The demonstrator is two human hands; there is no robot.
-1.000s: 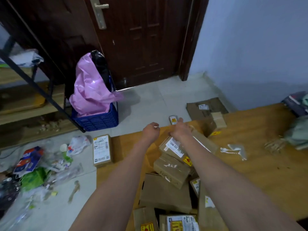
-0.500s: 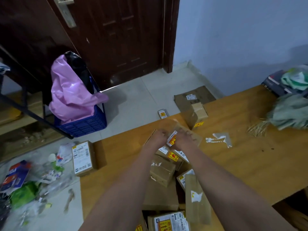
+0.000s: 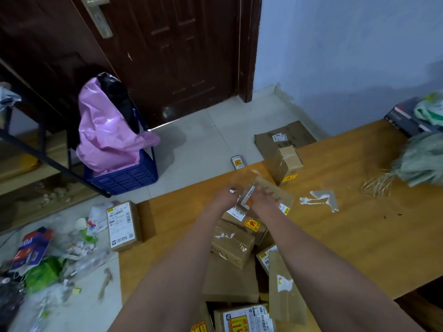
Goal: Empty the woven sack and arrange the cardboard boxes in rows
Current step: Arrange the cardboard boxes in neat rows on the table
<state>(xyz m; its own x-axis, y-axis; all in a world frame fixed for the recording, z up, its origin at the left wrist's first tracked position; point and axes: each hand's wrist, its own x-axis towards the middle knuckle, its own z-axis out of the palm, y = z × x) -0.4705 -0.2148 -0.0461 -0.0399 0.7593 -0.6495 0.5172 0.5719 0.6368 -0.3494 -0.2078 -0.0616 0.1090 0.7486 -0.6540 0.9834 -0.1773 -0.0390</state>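
Both hands (image 3: 247,200) seemingly gripping a small box (image 3: 248,198), long axis pointing away.

I have only the one head-worn view, wide-angle, looking forward and steeply down over both forearms at the orange-brown wooden table (image 3: 347,236). It sits close above the pile of taped brown cardboard boxes (image 3: 232,243) (edges bend noticeably), facing the dark brown panelled door (image 3: 167,56) and pale blue wall (image 3: 347,56).
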